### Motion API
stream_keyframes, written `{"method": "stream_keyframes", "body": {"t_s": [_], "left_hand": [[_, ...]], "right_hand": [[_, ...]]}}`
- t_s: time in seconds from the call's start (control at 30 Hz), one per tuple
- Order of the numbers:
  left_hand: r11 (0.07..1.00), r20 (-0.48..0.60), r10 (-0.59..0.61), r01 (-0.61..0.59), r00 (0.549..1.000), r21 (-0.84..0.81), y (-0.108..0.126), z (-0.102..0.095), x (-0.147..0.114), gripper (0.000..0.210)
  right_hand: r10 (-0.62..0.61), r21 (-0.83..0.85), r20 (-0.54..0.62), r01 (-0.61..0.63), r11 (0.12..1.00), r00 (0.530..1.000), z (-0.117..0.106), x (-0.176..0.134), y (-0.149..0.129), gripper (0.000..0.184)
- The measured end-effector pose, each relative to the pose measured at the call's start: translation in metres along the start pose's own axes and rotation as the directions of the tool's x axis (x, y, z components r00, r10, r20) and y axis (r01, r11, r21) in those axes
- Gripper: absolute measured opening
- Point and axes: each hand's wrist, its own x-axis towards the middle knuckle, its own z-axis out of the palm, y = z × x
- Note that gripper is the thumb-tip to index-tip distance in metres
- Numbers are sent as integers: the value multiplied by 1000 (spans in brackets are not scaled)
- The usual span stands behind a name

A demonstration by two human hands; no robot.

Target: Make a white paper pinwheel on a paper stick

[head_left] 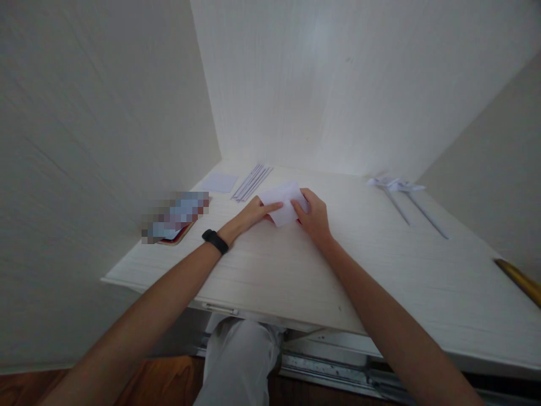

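A white sheet of paper (pixel 284 213) is held between both hands over the middle of the white desk. My left hand (pixel 258 212) grips its left side, thumb lying on top and the other fingers underneath. On the right edge, my right hand (pixel 313 214) pinches the paper between thumb and fingers, and the sheet bends a little there. Just beyond my left hand lie several thin white paper sticks (pixel 252 182) side by side. A flat stack of white paper (pixel 220 182) rests to their left.
Two white paper pinwheel-like pieces on sticks (pixel 397 186) lie at the back right. A pixelated phone-like object (pixel 180 220) leans near the left wall. A gold-coloured object (pixel 519 281) sits at the right edge. Walls enclose the white desk (pixel 270 270) on three sides.
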Motion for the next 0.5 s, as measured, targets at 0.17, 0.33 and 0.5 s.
{"method": "stream_keyframes", "body": {"t_s": [0.17, 0.33, 0.5], "left_hand": [[997, 11, -37, 38, 999, -64, 5, 2, -2, 33], [994, 50, -53, 58, 997, -90, 5, 0, -2, 32], [992, 90, -67, 76, 994, -99, 7, 1, -3, 33]], "right_hand": [[-34, 2, -7, 34, 999, 999, -1, 1, -1, 26], [-35, -5, -16, 35, 999, 999, -1, 0, -2, 26], [-52, -23, -64, 51, 998, 997, -2, 0, -5, 26]]}}
